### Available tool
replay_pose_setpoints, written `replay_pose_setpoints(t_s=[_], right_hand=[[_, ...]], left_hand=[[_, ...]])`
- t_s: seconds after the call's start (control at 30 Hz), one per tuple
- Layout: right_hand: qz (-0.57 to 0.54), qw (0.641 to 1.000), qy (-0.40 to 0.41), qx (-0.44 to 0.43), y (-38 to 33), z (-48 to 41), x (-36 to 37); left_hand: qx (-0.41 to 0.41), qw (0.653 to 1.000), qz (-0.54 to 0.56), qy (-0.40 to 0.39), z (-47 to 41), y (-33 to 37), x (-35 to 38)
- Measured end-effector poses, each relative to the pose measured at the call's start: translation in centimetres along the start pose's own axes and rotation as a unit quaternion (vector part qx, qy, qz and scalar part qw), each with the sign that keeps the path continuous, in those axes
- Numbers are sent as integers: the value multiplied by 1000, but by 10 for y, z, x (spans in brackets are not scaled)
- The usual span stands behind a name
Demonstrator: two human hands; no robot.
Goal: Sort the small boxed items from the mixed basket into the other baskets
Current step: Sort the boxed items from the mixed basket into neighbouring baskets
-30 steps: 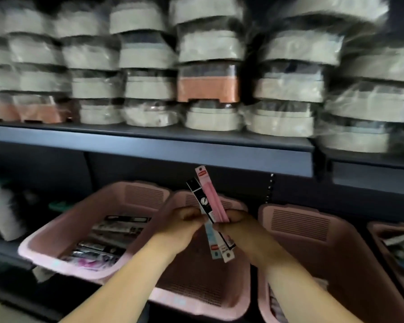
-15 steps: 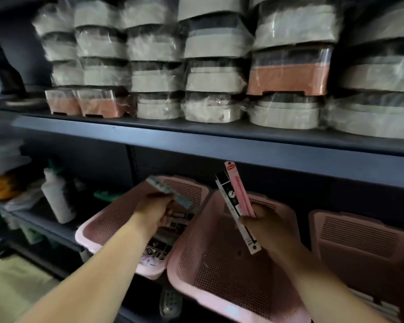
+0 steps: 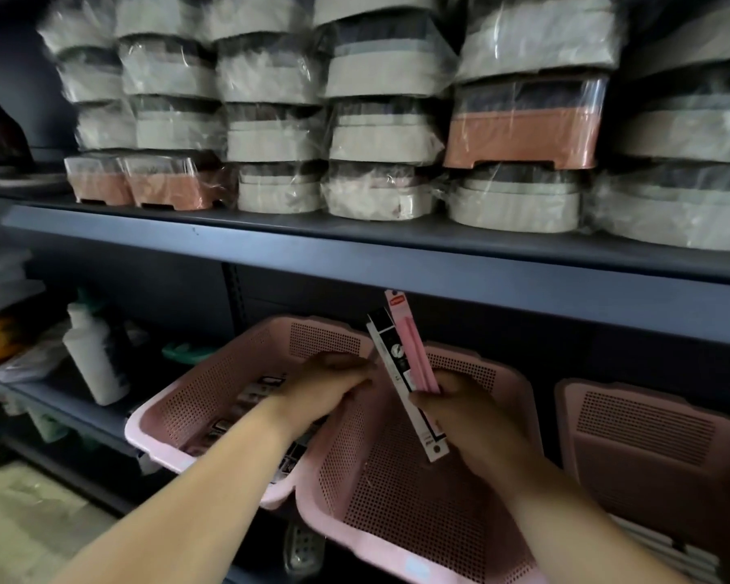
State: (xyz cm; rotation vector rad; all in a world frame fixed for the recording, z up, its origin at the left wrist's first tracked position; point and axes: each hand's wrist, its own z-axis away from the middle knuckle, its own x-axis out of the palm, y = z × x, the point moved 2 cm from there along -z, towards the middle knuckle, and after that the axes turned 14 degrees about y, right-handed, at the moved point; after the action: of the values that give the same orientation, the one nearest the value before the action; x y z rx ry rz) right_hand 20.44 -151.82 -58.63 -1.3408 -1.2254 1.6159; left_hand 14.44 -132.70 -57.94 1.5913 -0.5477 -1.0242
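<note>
right hand (image 3: 470, 421) is up over the middle pink basket (image 3: 397, 495), fingers curled round the lower part of two slim boxes held together. the black-and-white box (image 3: 399, 375) is in front, the pink box (image 3: 411, 347) is pressed against it just behind, and both stand nearly upright with their tops leaning a little left. the pink one's top pokes up in front of the dark shelf edge (image 3: 523, 301).

left hand (image 3: 327, 385) hangs palm down over the left pink basket (image 3: 144, 432), fingers stretched out loosely towards the held boxes, fingertips just short of them. nothing in that hand that i can see. under it, more slim boxed items (image 3: 251, 396) lie flat in the left basket, partly hidden by the wrist.

left basket and middle basket overlap at their rims. a third pink basket (image 3: 650, 440) sits off to the right, apart from them. up top, plastic-wrapped containers (image 3: 380, 132) are stacked in rows, mostly grey, a few orange. a white bottle (image 3: 95, 360) stands on the lower shelf at far left.
</note>
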Motion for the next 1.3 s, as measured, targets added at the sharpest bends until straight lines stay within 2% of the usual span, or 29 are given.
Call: replay_pose_setpoints(t_s=[0.2, 0.33, 0.43, 0.5, 0.53, 0.63, 0.7, 0.77, 0.83, 0.87, 0.93, 1.0, 1.07, 1.17, 1.23, 1.3], right_hand=[[-13, 1000, -24, -12, -5, 3, 14], [-31, 1000, -2, -2, -6, 3, 14], [-45, 999, 12, 7, -4, 2, 13], [-50, 999, 14, 6, -2, 2, 11], [-51, 999, 14, 4, -2, 2, 10], [-48, 999, 16, 0, -2, 4, 7], [-46, 999, 17, 0, -2, 4, 8], [-46, 999, 18, 3, -1, 4, 8], [-34, 999, 14, 4, 0, 6, 8], [-21, 1000, 12, 3, 1, 6, 8], [10, 1000, 9, -5, 2, 8, 7], [16, 1000, 7, -7, 1, 9, 7], [7, 1000, 8, -8, 0, 7, 6], [-2, 1000, 10, -5, -3, 6, 5], [-3, 1000, 10, -1, -5, 7, 7], [-23, 1000, 4, 3, -7, 9, 11]], left_hand=[[42, 999, 31, 2, 9, 3, 21], [21, 995, 77, 53, 8, 6, 7], [27, 991, 68, 110, -5, 7, -22], [74, 984, 22, 161, -15, 7, -48], [102, 977, -38, 181, -18, 6, -60], [142, 952, -199, 185, -24, -6, -80], [103, 957, -202, 179, -29, -23, -85], [19, 975, -54, 216, -39, -34, -86], [-101, 958, 94, 252, -43, -41, -83], [-165, 948, 126, 243, -40, -44, -79], [-262, 939, 114, 189, -26, -54, -69], [-293, 940, 58, 163, -16, -62, -67], [-264, 949, 9, 175, -14, -60, -68], [-142, 974, -82, 157, -9, -36, -61], [-69, 988, -80, 115, 0, -15, -49], [-32, 997, -40, 56, 8, 2, -33]])
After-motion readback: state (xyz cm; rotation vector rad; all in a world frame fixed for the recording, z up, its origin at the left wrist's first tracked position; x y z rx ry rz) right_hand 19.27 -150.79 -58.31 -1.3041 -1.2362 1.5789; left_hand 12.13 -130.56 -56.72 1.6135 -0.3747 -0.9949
